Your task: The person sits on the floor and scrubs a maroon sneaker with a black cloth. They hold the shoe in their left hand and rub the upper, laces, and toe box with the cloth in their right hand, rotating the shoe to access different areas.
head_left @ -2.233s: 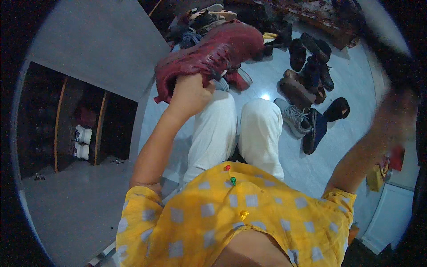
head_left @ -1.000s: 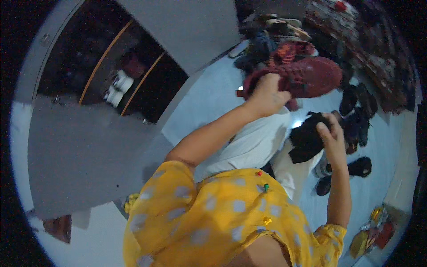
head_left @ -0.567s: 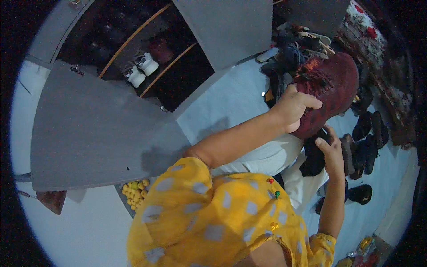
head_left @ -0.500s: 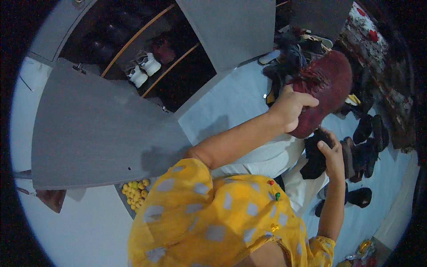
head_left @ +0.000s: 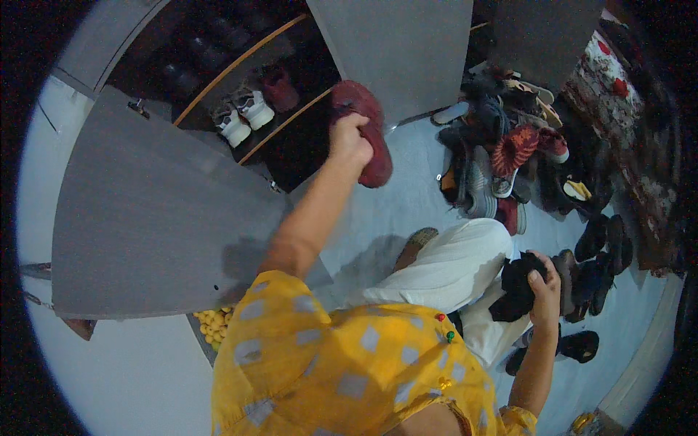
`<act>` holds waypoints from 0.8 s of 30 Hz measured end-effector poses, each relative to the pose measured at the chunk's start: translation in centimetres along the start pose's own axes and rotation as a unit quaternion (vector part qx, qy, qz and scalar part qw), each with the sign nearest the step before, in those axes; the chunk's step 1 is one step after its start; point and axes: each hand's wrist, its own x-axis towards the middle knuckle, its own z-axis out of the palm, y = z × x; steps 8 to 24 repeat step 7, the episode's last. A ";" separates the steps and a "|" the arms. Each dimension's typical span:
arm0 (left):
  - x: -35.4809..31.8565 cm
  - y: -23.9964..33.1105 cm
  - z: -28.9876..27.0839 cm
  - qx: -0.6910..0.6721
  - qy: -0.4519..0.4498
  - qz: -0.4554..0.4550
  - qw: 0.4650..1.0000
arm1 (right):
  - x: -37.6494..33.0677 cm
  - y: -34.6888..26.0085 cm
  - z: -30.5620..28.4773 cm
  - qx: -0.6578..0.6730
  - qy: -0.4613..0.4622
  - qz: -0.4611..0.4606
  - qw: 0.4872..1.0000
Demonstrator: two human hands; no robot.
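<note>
My left hand (head_left: pixel 352 147) grips a maroon shoe (head_left: pixel 376 138) by its side, in front of the open shoe cabinet (head_left: pixel 251 62). On the cabinet's shelf stand a pair of white sneakers (head_left: pixel 254 110) and another maroon shoe (head_left: pixel 279 87). Beside my knee, my right hand (head_left: pixel 545 287) is closed round a bunched black cloth (head_left: pixel 519 287).
A heap of mixed shoes (head_left: pixel 480 174) lies on the floor at the right, with black shoes (head_left: pixel 592 240) nearer me. Two cabinet doors (head_left: pixel 160 218) stand swung out. Round yellow things (head_left: pixel 212 327) lie beneath the left door.
My left hand has carried the maroon shoe leftward, from above the shoe heap to the cabinet opening. My right hand keeps the black cloth, now slightly lower in view.
</note>
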 end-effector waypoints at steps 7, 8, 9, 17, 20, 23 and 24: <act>10.0 6.5 -2.4 0.026 0.097 0.091 0.991 | -0.6 -0.4 0.1 -0.038 0.005 -0.017 0.999; 10.0 6.5 -2.4 0.026 0.097 0.091 0.991 | -0.6 -0.4 0.1 -0.038 0.005 -0.017 0.999; 10.0 6.5 -2.4 0.026 0.097 0.091 0.991 | -0.6 -0.4 0.1 -0.038 0.005 -0.017 0.999; 10.0 6.5 -2.4 0.026 0.097 0.091 0.991 | -0.6 -0.4 0.1 -0.038 0.005 -0.017 0.999; 10.0 6.5 -2.4 0.026 0.097 0.091 0.991 | -0.6 -0.4 0.1 -0.038 0.005 -0.017 0.999; 10.0 6.5 -2.4 0.026 0.097 0.091 0.991 | -0.6 -0.4 0.1 -0.038 0.005 -0.017 0.999; 10.0 6.5 -2.4 0.026 0.097 0.091 0.991 | -0.6 -0.4 0.1 -0.038 0.005 -0.017 0.999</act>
